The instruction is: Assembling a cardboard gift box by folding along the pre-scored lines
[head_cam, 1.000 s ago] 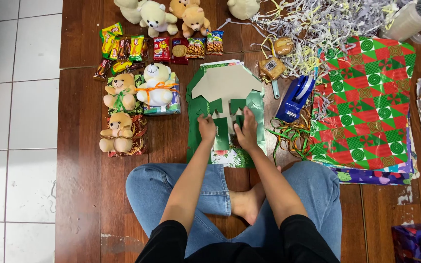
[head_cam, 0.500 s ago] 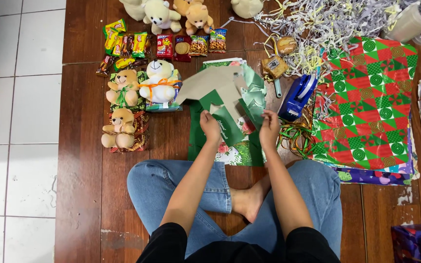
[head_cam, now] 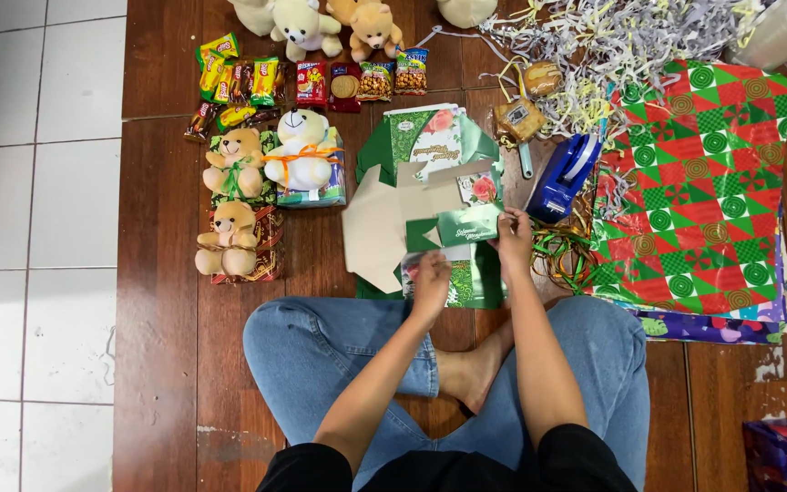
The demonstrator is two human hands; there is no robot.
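Green cardboard gift box (head_cam: 430, 214), partly folded and still mostly flat, lies on the dark wooden floor (head_cam: 166, 364) at the centre of the view, just ahead of the seated person's crossed, jeans-clad legs (head_cam: 321, 351). Its plain grey-brown inner flap (head_cam: 375, 228) splays out toward 9 o'clock, and printed green panels stand up toward 12 o'clock. Largest thing around it: the stack of red-and-green wrapping paper (head_cam: 703, 182) at 3 o'clock, with a purple sheet (head_cam: 712, 326) peeking out beneath. At 1 o'clock, a heap of shredded paper strips (head_cam: 612, 36). White floor tiles (head_cam: 38, 228) run along the 9 o'clock side.

Next down in size: 3 small teddy bears on wrapped boxes (head_cam: 266, 182) sit at 10 o'clock, well apart from the box, and 3 more plush bears (head_cam: 339, 23) line the top edge at 12 o'clock. A row of snack packets (head_cam: 302, 82) lies between them. A blue tape dispenser (head_cam: 562, 178) rests just beside the box at 2 o'clock, over a tangle of curled ribbon (head_cam: 562, 251).

Now the hands. Right hand (head_cam: 514, 239) pinches the edge of a green flap at the box's 3 o'clock side, fingers closed on it. Left hand (head_cam: 432, 284) presses on the near panel at 6 o'clock, fingers curled down onto the cardboard.
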